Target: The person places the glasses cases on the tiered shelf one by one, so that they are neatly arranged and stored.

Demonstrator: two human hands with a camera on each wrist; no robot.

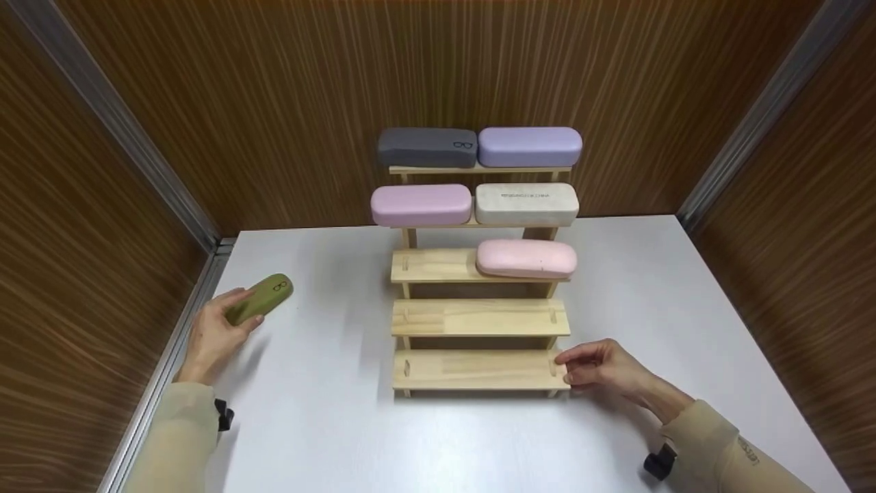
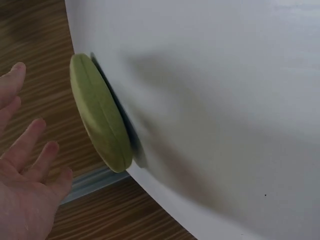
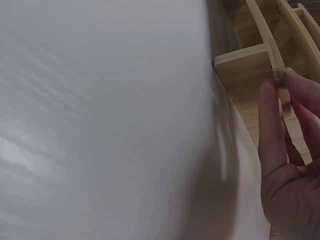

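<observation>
At the left of the table, an olive-green glasses case (image 1: 263, 298) lies on the white surface. My left hand (image 1: 213, 335) is right beside its near end, and in the left wrist view the spread fingers (image 2: 31, 142) stand apart from the green case (image 2: 100, 112). My right hand (image 1: 611, 373) pinches the right end of the lowest board of a stepped wooden display rack (image 1: 479, 370). From the right wrist, thumb and fingertips appear on either side of that board end (image 3: 281, 82).
On the rack's top step sit a dark grey case (image 1: 424, 147) and a lavender case (image 1: 530, 146). Below them are a mauve-pink case (image 1: 421, 205) and a cream case (image 1: 527, 204); a light pink case (image 1: 525, 259) rests on the middle step. Wood-grain panels (image 1: 308, 103) enclose the table.
</observation>
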